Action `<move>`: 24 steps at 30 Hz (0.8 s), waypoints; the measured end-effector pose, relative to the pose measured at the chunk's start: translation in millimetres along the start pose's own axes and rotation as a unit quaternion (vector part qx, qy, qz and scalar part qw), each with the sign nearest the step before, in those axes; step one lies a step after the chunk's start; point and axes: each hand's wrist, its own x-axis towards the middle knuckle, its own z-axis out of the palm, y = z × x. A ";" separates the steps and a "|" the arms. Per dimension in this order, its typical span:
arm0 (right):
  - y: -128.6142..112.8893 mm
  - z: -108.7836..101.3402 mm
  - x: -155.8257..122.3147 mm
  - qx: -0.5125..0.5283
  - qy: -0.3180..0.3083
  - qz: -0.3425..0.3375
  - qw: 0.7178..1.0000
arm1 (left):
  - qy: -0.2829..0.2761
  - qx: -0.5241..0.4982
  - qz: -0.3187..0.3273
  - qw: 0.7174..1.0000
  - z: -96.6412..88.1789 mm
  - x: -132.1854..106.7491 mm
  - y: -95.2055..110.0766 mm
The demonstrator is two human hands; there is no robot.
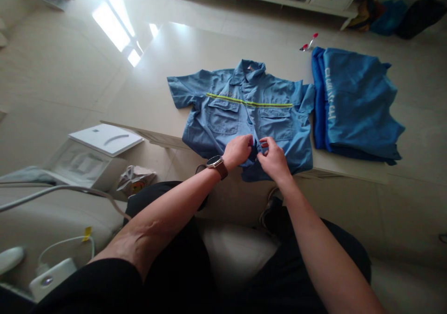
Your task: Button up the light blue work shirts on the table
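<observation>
Blue short-sleeved work shirt (244, 114) lies across the table's near edge (150, 135); your left hand (238, 151) and right hand (273, 159) pinch its front opening (254, 132), so hold the cloth taut between both pinches.

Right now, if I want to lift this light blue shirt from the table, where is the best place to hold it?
Probably pinch the near hem from your side, with your left hand and right hand: the shirt lies flat, front up, and this hem hangs loose over the table edge, so it is easy to get under.
</observation>
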 end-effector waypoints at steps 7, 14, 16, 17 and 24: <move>-5.4 1.2 1.6 0.022 0.003 -0.022 1.000 | 0.012 -0.016 -0.005 1.000 -10.5 -5.4 8.2; -8.6 -2.6 -0.1 0.018 0.005 -0.029 0.999 | 0.030 -0.024 -0.001 0.999 -7.9 -1.7 7.7; -9.1 -3.4 -0.8 0.017 0.005 -0.029 0.999 | 0.027 -0.033 -0.007 0.999 -7.8 -1.1 9.6; -9.6 -3.8 -1.2 0.019 0.004 -0.028 0.999 | 0.026 -0.041 -0.009 0.999 -7.9 -0.9 10.7; -13.4 -5.4 -0.6 0.029 0.014 -0.041 0.999 | 0.033 -0.164 -0.033 0.985 -10.6 2.0 14.4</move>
